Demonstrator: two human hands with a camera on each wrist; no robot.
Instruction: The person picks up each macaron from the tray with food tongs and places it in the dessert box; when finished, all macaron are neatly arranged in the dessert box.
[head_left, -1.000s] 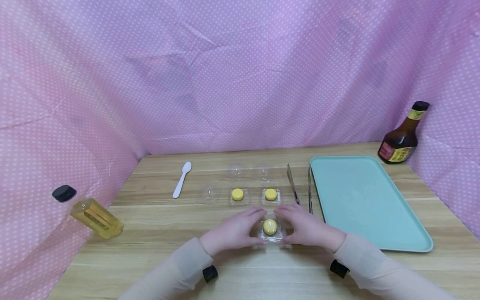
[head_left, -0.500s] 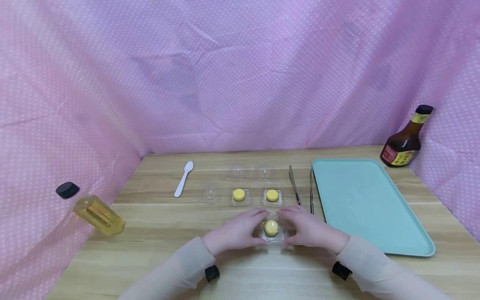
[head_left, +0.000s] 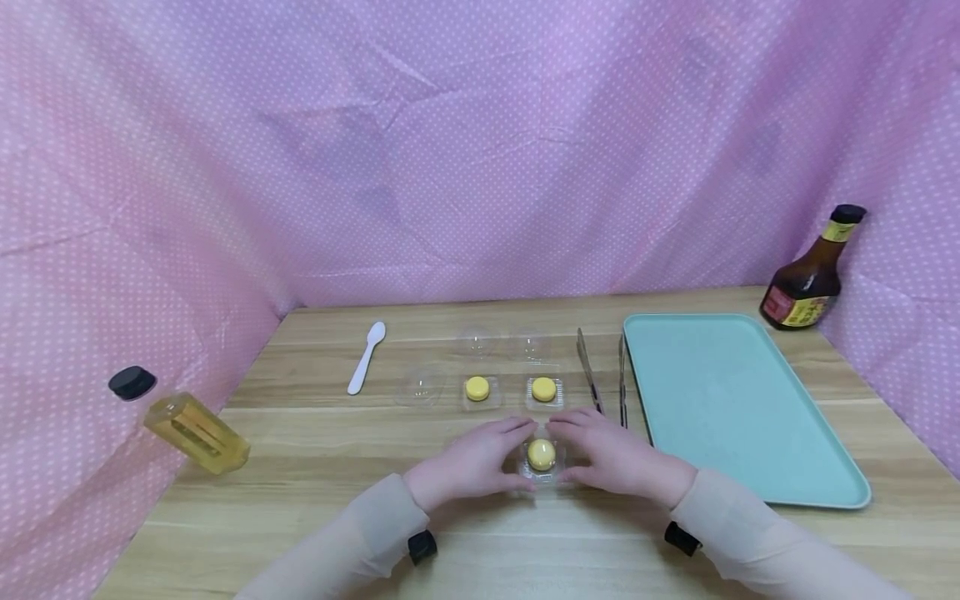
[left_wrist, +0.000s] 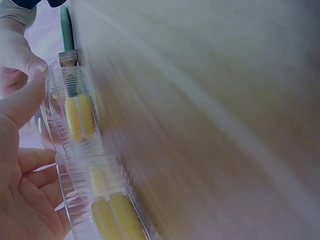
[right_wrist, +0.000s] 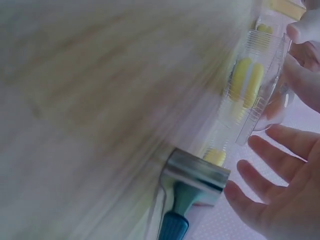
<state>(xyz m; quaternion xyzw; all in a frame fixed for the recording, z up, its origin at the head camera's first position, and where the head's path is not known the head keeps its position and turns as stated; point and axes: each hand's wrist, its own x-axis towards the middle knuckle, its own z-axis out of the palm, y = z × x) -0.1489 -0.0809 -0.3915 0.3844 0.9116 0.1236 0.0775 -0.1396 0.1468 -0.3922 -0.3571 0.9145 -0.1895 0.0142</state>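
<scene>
A clear plastic box (head_left: 528, 475) with a domed lid over a yellow macaron (head_left: 542, 455) sits on the table between both hands. My left hand (head_left: 483, 460) holds its left side, thumb at the near corner and fingers at the far one. My right hand (head_left: 611, 454) has its thumb and fingertips at the opposite side of the same box. In the right wrist view, the thumb lies along the lid rim and the outer fingers (right_wrist: 260, 182) spread apart. Just beyond are two uncovered boxes, each with a yellow macaron (head_left: 477, 388) (head_left: 543, 389) in it.
Three clear dome lids (head_left: 422, 385) (head_left: 476, 342) (head_left: 529, 343) lie behind and left. A white spoon (head_left: 366, 358) is farther left. Metal tongs (head_left: 589, 371) lie beside a mint tray (head_left: 742, 408). A yellow-liquid bottle (head_left: 197, 433) and a brown sauce bottle (head_left: 806, 279) stand at the sides.
The right thumb has moved slightly inward against the box's near right corner. Otherwise the hands and box stay in place, with only a small camera shift.
</scene>
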